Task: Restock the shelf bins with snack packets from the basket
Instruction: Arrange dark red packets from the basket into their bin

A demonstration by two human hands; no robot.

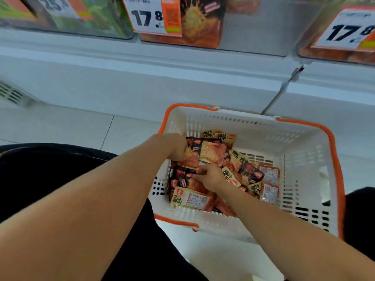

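Basket (304, 151): white slotted plastic with orange rim and handles, set on the pale tiled floor (60, 128) just in front of the shelf base (142, 84).
Snack packets (249, 175): heaped loosely in the basket's left and middle — orange, dark red and yellow wrappers, some face down with barcode showing.
Left hand (174, 147): reaching into the basket's left side, fingers curled round a small bunch of packets (207, 153) lifted a little above the heap.
Right hand (209, 175): low in the basket just below the left, fingers bent and pinching a packet from the pile; exact grip partly hidden by the hand itself.
Shelf bins (203, 21): along the top edge, clear-fronted, holding orange and green packs, well apart from the basket.
Price tags (150, 17): white and orange, clipped to the bin fronts — two reading 17.8.
Dark clothing (50, 169): at lower left, under the left forearm.
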